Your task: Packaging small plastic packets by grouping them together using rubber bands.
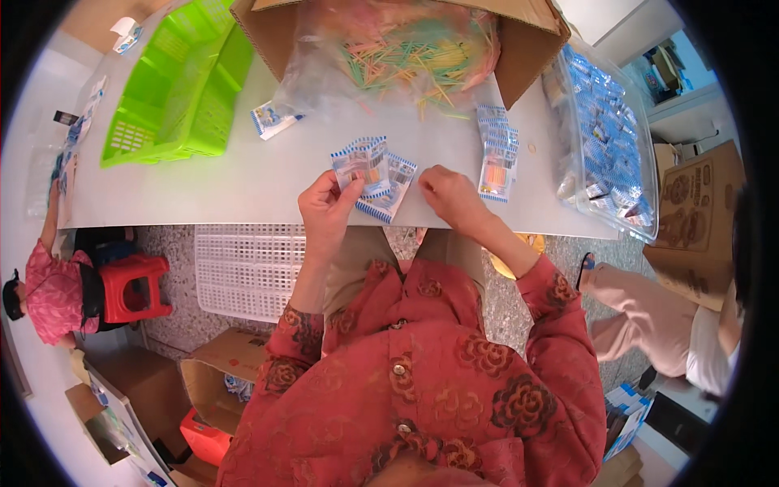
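My left hand pinches a few small blue-and-white plastic packets between thumb and fingers, just above the table's near edge. Coloured sticks show through a clear part of the front packet. Beneath them, another packet lies tilted at the edge. My right hand is to the right of these, its fingers curled together; anything inside them is hidden. A row of overlapping packets lies beyond and to the right of that hand. At the back, a cardboard box lined with clear plastic holds many thin pastel sticks.
A green plastic basket stands at the left, with a packet and a pen beside it. On the right, a clear tub is full of blue packets. Under the table is a white crate. Other people sit at both sides.
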Demonstrator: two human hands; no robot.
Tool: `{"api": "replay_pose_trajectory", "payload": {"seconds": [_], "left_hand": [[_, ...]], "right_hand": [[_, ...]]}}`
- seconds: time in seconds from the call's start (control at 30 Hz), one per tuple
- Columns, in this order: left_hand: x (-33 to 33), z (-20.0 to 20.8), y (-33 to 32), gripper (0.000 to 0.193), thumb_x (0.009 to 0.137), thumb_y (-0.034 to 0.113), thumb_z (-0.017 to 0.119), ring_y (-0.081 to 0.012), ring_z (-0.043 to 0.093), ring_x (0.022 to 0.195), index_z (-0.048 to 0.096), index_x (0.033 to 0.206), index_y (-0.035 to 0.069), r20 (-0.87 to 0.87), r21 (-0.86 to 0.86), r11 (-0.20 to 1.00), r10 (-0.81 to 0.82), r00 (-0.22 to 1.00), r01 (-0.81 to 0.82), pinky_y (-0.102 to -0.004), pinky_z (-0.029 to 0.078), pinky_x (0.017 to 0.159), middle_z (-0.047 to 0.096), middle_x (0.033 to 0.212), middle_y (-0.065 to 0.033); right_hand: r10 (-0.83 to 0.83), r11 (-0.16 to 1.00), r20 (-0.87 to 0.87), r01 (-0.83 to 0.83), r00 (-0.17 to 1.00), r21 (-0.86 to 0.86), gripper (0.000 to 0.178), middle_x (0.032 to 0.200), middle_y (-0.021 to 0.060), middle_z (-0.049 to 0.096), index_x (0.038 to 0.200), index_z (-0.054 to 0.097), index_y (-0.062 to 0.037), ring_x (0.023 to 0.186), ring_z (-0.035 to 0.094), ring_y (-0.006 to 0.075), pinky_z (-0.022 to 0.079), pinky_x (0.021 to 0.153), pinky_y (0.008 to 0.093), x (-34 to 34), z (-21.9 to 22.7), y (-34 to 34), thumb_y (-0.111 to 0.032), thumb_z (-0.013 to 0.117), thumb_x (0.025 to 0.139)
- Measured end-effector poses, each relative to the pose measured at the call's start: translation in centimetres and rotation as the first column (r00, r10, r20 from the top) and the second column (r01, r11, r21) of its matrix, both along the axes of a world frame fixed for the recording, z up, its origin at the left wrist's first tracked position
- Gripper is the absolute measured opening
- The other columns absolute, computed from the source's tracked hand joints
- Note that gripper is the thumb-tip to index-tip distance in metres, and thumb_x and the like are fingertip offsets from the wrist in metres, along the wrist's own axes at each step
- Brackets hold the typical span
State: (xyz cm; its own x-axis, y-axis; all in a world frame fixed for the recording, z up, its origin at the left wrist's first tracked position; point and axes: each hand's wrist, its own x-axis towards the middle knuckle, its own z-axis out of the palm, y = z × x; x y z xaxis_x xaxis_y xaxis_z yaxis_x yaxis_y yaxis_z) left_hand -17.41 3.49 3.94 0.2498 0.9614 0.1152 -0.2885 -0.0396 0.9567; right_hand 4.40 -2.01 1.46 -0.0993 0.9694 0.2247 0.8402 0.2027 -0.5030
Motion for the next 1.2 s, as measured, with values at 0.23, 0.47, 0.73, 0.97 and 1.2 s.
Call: {"api": "replay_pose_trajectory", "payload": {"seconds": [0.23,0.47,0.73,0.97,1.2], "left_hand": [[0.3,0.1,-0.9,0.009,0.084,0.0,0.067,-0.0015,0.051,0.07,0.067,0.092,-0.001,-0.017,0.022,0.998,-0.064,0.998,0.064,-0.0165,0.04,0.062,0.063,0.082,0.0025],[0.3,0.9,-1.2,0.011,0.083,-0.005,0.066,-0.0068,0.057,0.078,0.066,0.094,-0.004,-0.062,0.021,0.989,-0.143,0.988,0.145,-0.0215,0.046,0.07,0.064,0.087,-0.0023],[0.1,1.0,-1.0,0.01,0.082,-0.004,0.067,-0.006,0.056,0.076,0.066,0.092,-0.003,-0.033,0.046,0.993,-0.109,0.994,0.11,-0.0205,0.045,0.068,0.065,0.085,-0.0016],[-2.1,1.4,-0.1,0.014,0.084,-0.002,0.066,-0.0062,0.058,0.079,0.066,0.097,-0.004,-0.039,0.048,0.998,0.035,0.999,-0.033,-0.0212,0.047,0.072,0.066,0.09,-0.0019],[-4.4,0.2,0.3,0.016,0.085,0.0,0.067,-0.0054,0.057,0.078,0.065,0.1,-0.004,-0.024,0.086,0.991,0.102,0.994,-0.1,-0.0201,0.046,0.071,0.066,0.091,-0.0029]], "right_hand": [[-0.041,0.994,-0.61,0.095,0.791,0.057,0.027,0.083,0.0042,0.064,0.114,0.059,-0.0035,0.073,0.06,0.0101,0.049,0.069,0.0223,-1.1,11.8,1.0,-0.001,0.06,0.087],[0.176,0.959,-0.564,-0.011,0.807,0.283,0.02,0.089,0.0046,0.068,0.108,0.063,-0.0016,0.081,0.06,0.0092,0.048,0.074,0.0233,-3.4,13.9,1.6,0.0,0.06,0.088],[0.161,0.981,-0.537,-0.072,0.828,0.182,0.02,0.093,0.0066,0.069,0.107,0.065,-0.0015,0.087,0.063,0.0128,0.05,0.078,0.0258,-4.6,12.4,2.1,0.0,0.061,0.087],[0.242,0.964,-0.568,-0.129,0.787,0.232,0.026,0.103,0.0101,0.066,0.114,0.061,-0.0043,0.088,0.065,0.0181,0.051,0.074,0.0288,-4.4,10.6,4.4,-0.013,0.059,0.09],[0.073,0.995,-0.082,-0.078,0.994,-0.055,0.021,0.091,0.0126,0.063,0.101,0.063,-0.0079,0.073,0.065,0.0263,0.051,0.065,0.0368,-3.4,3.9,4.9,-0.019,0.063,0.083]]}}
